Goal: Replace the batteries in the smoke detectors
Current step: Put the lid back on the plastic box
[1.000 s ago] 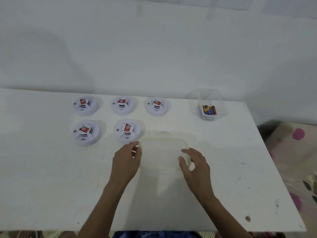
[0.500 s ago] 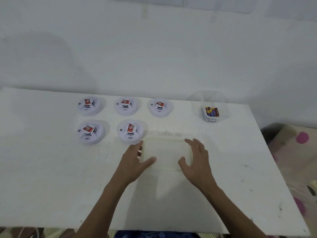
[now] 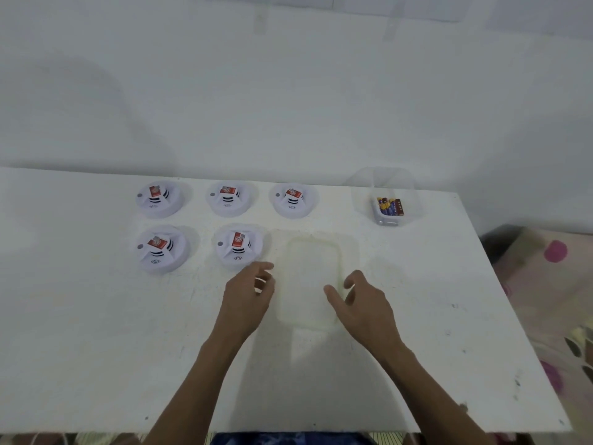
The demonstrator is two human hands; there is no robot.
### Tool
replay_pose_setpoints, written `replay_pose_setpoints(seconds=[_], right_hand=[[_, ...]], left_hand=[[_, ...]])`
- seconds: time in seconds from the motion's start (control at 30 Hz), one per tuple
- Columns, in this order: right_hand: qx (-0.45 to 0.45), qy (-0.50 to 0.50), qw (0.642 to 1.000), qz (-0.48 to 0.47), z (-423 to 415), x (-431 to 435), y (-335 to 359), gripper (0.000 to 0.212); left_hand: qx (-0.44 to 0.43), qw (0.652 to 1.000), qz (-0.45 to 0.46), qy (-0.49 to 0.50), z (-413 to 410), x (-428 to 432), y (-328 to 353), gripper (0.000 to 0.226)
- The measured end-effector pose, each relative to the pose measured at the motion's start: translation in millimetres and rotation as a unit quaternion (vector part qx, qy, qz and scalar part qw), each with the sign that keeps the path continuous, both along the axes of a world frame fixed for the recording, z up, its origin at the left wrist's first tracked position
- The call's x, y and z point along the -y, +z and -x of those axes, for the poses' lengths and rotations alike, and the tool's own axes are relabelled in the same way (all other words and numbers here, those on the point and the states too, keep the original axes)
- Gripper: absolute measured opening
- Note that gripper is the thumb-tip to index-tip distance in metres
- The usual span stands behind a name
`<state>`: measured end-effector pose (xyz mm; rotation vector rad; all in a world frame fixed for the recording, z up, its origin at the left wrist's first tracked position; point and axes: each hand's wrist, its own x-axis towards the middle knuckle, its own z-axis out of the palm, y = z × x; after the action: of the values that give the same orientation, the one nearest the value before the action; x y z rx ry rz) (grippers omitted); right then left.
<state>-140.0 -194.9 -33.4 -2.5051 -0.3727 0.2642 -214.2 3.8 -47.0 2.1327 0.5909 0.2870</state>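
White wall (image 3: 288, 91) backs a white desk (image 3: 96, 348) with scuffed paint. Five round white plastic smoke detectors with red labels sit toward the far left part of the desk: three in a row along the far edge (image 3: 159, 199) (image 3: 228, 199) (image 3: 292, 200), and two in front of them (image 3: 159, 248) (image 3: 239, 247).

Near the far right corner stands a clear plastic tub (image 3: 362, 191) holding a few blue and red cylindrical batteries (image 3: 390, 207).

A translucent rectangular plastic lid (image 3: 309, 271) lies flat mid-desk, just right of the nearer detectors.

The left hand (image 3: 248, 297) sits at the lid's left edge, fingers loosely curled and holding nothing. The right hand (image 3: 362, 303) has its thumb over the lid and its fingers at the right rim; whether it pinches the lid cannot be told.
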Motion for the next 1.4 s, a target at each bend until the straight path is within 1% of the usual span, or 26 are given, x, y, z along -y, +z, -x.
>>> replay_pose_setpoints(seconds=[0.07,0.17,0.3,0.43,0.53,0.63,0.7,0.73,0.8,0.87,0.93,0.97,1.07,1.2,1.3,1.4], right_hand=[[-0.021,-0.040,0.997,-0.067,3.4,-0.3,-4.3,0.036],[-0.059,-0.080,0.986,-0.136,7.5,-4.7,-7.4,0.037],[-0.081,-0.102,0.976,-0.174,8.2,-10.3,-6.9,0.034],[-0.129,-0.116,0.959,-0.223,2.1,-13.9,-4.8,0.028],[-0.139,-0.111,0.958,-0.226,0.8,-15.4,-4.9,0.027],[-0.147,-0.096,0.958,-0.226,-0.2,-10.7,-4.2,0.029],[-0.140,-0.079,0.967,-0.199,0.4,-7.8,-5.4,0.039],[-0.124,-0.072,0.974,-0.176,1.7,-6.7,-6.6,0.046],[-0.069,-0.048,0.987,-0.136,6.6,-3.6,-7.5,0.060],[0.011,0.032,0.995,-0.094,11.3,3.1,-7.4,0.068],[0.075,0.135,0.988,-0.029,12.3,12.2,-6.7,0.073],[0.099,0.174,0.980,0.005,11.0,17.1,-6.8,0.075],[0.155,0.226,0.959,0.069,1.8,28.2,-6.8,0.077],[0.182,0.224,0.952,0.098,-22.3,35.8,-4.9,0.075],[0.207,0.225,0.945,0.119,-46.3,38.3,-3.2,0.071],[0.217,0.225,0.937,0.155,-74.5,39.3,-0.1,0.067]], left_hand=[[-0.001,1.000,0.013,-0.004,-1.3,4.5,1.9,0.020],[-0.005,1.000,0.031,0.002,-2.4,7.1,3.4,0.028],[-0.032,0.999,0.039,0.006,-4.7,7.5,2.6,0.033],[-0.059,0.994,0.087,0.000,-6.2,5.7,-0.8,0.035],[-0.074,0.993,0.092,-0.010,-6.1,5.2,-2.5,0.037],[-0.068,0.993,0.098,-0.021,-5.8,4.2,-2.0,0.034],[-0.061,0.993,0.098,-0.026,-4.9,4.7,-1.2,0.033],[-0.056,0.993,0.096,-0.033,-3.3,5.6,0.0,0.037],[-0.048,0.992,0.097,-0.069,3.0,8.0,1.8,0.059],[-0.059,0.985,0.070,-0.144,11.2,8.4,-1.0,0.089],[-0.077,0.974,0.008,-0.215,16.5,6.6,-4.4,0.107],[-0.083,0.969,-0.019,-0.233,17.0,5.3,-5.8,0.110],[-0.080,0.963,-0.081,-0.243,9.9,3.7,-6.2,0.106],[-0.077,0.960,-0.111,-0.246,-16.2,9.8,-3.5,0.103],[-0.090,0.955,-0.132,-0.249,-44.5,14.6,-2.0,0.100],[-0.091,0.944,-0.192,-0.253,-76.9,20.8,2.4,0.095]])
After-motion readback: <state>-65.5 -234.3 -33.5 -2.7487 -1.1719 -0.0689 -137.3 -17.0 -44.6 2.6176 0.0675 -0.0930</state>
